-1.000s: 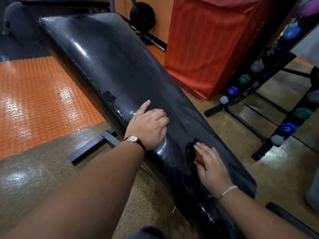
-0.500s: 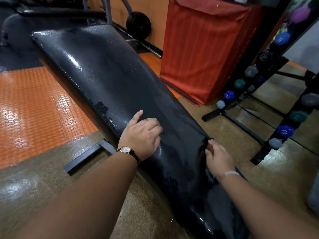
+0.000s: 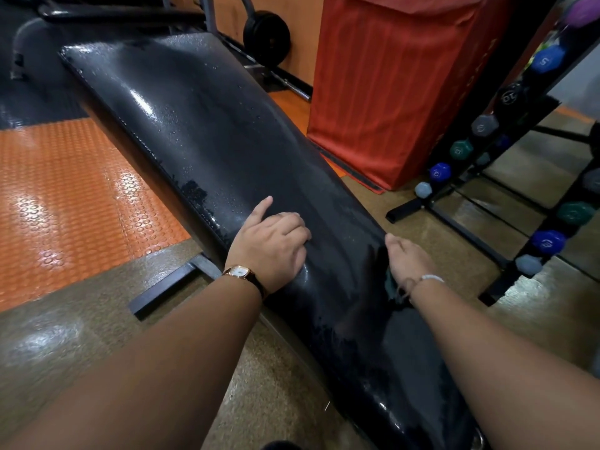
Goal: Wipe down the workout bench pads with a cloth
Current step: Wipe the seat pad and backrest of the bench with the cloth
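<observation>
Hidden: The cloth [image 3: 390, 284] is showing only as a dark teal scrap under the heel of the right hand [image 3: 407, 258], at the pad's right edge; the rest is lying out of sight beneath the palm.
Hard to tell: The right hand is blurring, and its fingers are dropping over the far side of the edge, so I cannot tell whether they are gripping the cloth or just pressing it.
Cut off: The near end of the pad [image 3: 211, 125] is running out of the picture at the bottom, between the two forearms.
Left hand [image 3: 271, 245]: It is resting on the middle of the pad, holding nothing, with three fingers curling under and pressing together and the forefinger pointing up the pad.
Wrists: A watch [image 3: 242, 272] is sitting on the left one and a pale bracelet [image 3: 428, 278] on the right.
Pad surface: It is shining black, carrying droplets and wet streaks, and sloping away diagonally to the upper left.
Frame: A dark foot bar [image 3: 162, 292] is sticking out from under the pad's left side.
Floor [image 3: 81, 336]: It is gleaming brownish, meeting a studded orange mat [image 3: 65, 196] on the left.
Room: A red box [image 3: 389, 92] is standing beyond the pad. A black rack [image 3: 454, 219] is holding coloured dumbbells [image 3: 548, 241] on the right, and a plate [image 3: 266, 34] is leaning near the far wall.
</observation>
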